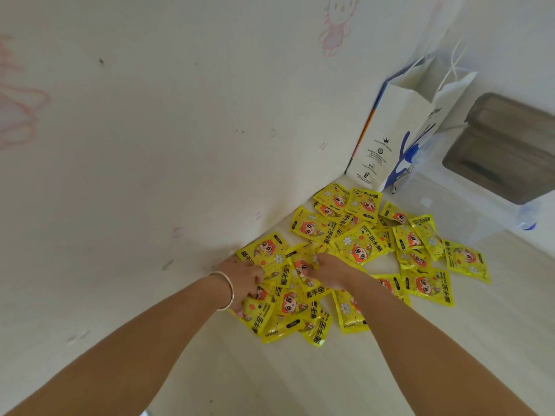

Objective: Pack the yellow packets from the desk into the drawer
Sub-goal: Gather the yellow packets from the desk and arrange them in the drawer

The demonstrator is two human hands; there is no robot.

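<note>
Several yellow packets point(357, 247) with a red-haired cartoon figure lie scattered on the pale desk point(420, 355), piled against the wall. My left hand point(244, 280), with a bracelet on the wrist, presses down on the near heap of packets point(288, 307), fingers curled into them. My right hand point(329, 270) rests on the same heap a little to the right, fingers closing around a packet. No drawer is in view.
A white paper bag point(399, 136) with string handles stands in the corner behind the packets. Beside it sits a clear plastic box point(450, 211) with blue clips. A dark grey object point(504, 148) is at the right. The wall point(150, 145) with pink scribbles runs along the left.
</note>
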